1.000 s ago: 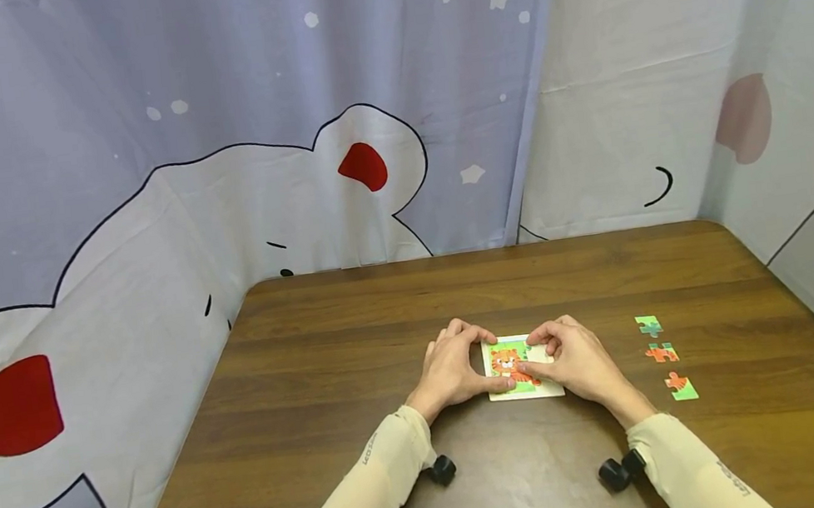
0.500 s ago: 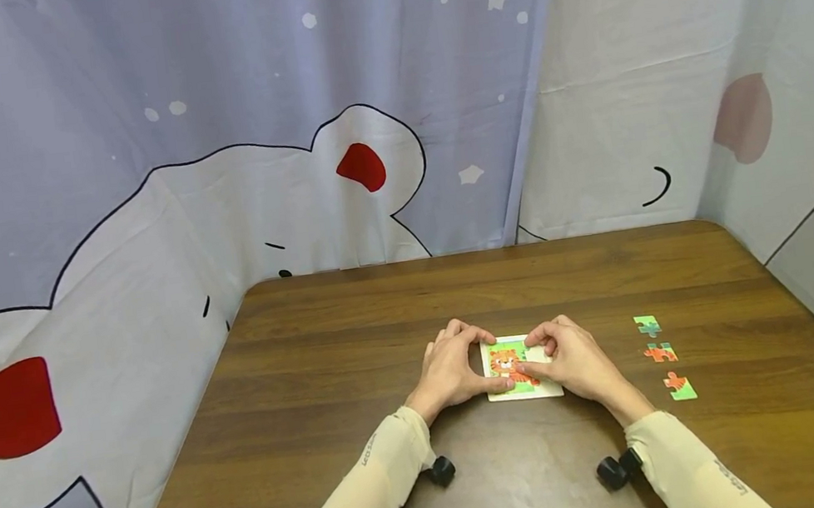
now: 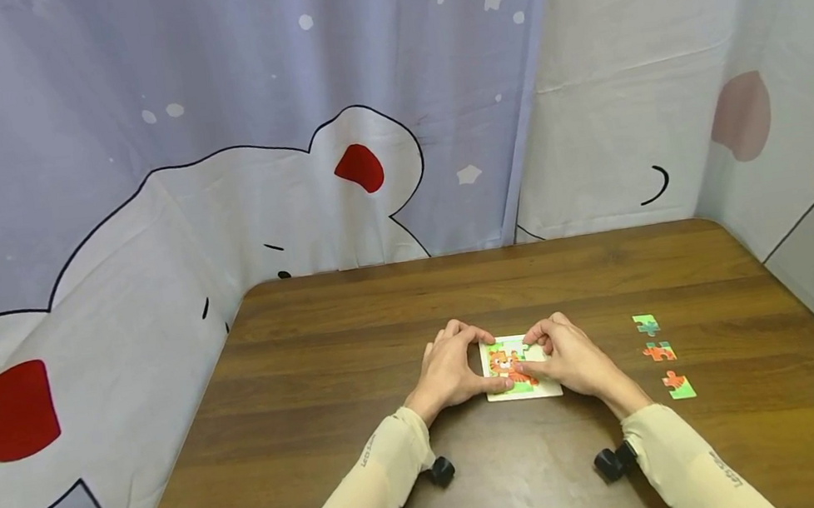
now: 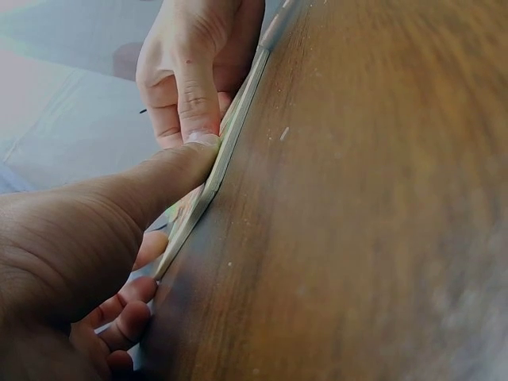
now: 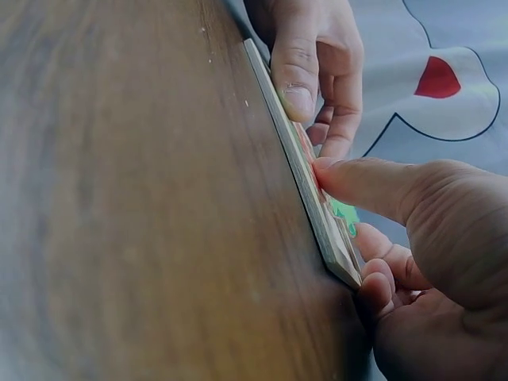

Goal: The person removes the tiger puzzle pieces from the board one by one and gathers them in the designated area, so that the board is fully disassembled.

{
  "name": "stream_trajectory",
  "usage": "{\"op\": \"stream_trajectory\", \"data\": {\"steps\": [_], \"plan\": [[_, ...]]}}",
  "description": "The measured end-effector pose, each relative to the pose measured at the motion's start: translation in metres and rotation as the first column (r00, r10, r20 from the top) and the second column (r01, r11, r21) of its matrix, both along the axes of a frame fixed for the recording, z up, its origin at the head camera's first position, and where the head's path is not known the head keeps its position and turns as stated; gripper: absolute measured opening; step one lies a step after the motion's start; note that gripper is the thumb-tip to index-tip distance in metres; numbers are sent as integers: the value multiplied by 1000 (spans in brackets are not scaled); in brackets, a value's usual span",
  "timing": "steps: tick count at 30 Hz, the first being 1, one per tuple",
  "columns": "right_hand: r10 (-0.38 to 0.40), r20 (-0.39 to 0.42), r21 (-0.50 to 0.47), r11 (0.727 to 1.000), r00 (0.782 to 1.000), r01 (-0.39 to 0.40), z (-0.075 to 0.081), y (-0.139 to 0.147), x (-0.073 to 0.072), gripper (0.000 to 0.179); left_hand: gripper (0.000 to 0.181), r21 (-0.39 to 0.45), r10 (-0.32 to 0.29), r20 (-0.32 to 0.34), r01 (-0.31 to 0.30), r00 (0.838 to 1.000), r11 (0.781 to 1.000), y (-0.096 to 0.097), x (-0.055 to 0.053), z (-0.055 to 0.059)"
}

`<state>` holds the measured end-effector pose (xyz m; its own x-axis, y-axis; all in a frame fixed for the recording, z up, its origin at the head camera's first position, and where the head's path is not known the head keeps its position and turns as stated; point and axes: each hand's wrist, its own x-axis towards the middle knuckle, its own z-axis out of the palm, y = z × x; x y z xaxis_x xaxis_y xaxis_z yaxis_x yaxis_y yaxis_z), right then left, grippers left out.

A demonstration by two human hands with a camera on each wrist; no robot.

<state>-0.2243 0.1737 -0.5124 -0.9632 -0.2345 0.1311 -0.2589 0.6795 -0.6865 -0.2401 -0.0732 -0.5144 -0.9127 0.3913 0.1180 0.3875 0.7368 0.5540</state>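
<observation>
In the head view, a small jigsaw puzzle (image 3: 501, 365) of an orange tiger on green lies in a pale tray (image 3: 549, 389), with the tray's right side bare. My left hand (image 3: 452, 369) holds the tray from the left, thumb on the near part and index finger at the far edge. From the right, my right hand (image 3: 574, 357) has its thumb on the tiger and its index finger by the top pieces. A green puzzle piece (image 5: 347, 214) shows between that thumb and index finger in the right wrist view. Both hands hide parts of the picture.
Three loose puzzle pieces stand in a column to the right: a green-and-teal piece (image 3: 646, 325), an orange piece (image 3: 659, 352) and an orange-and-green piece (image 3: 679, 385). They lie on the brown wooden table (image 3: 354, 319). A printed curtain (image 3: 259, 212) hangs behind it.
Both hands keep nearly the same places on the puzzle and tray. The scene drifts slightly left in the head view, and the loose pieces lie as before.
</observation>
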Motion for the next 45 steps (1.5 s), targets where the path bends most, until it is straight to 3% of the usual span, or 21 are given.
{"op": "stream_trajectory", "data": {"steps": [14,20,35,45], "plan": [[-7,-31,-20,1000,999,7,0,-2,0,38,68,12,2,-9,-2,1000,1000,-1,0,-1],[-10,-6,-55,998,1000,10,-1,-1,0,42,68,16,4,-4,-4,1000,1000,0,1,0],[-5,-83,-39,999,997,1,-3,-1,2,16,68,15,-4,-5,4,1000,1000,0,1,-1],[-27,-53,-55,998,998,24,-3,-4,1,28,68,22,0,-2,0,1000,1000,-1,1,0]]}}
